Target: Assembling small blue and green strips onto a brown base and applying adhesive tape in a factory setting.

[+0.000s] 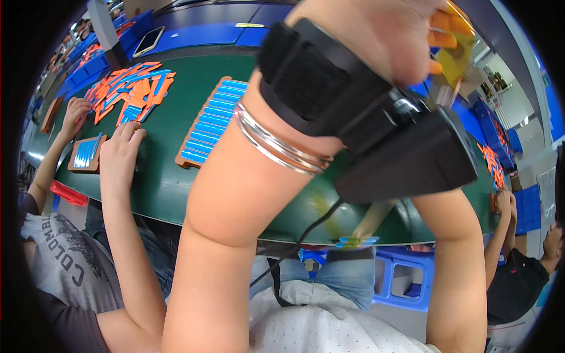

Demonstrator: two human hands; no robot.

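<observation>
My left forearm crosses the middle of the head view, with silver bangles (282, 143) and a black strapped device (406, 153) on the wrist. Only part of my left hand (400, 41) shows at the upper edge; its fingers are cut off or hidden. Beside it are orange finger-shaped pieces (442, 39) and a blurred, see-through yellow thing (458, 62); whether the hand touches them I cannot tell. My right forearm rises at the lower right and passes behind the device, which hides my right hand. Left of my left forearm lies a brown tray (183, 154) with rows of blue strips (207, 128).
At left, a co-worker's hands (120, 144) are by a small brown rack (79, 162) and an orange-and-blue heap (132, 88) on the green table (162, 194). A phone (149, 41) lies behind. Another person's hands (505, 203) work at right. A blue stool (405, 301) stands below.
</observation>
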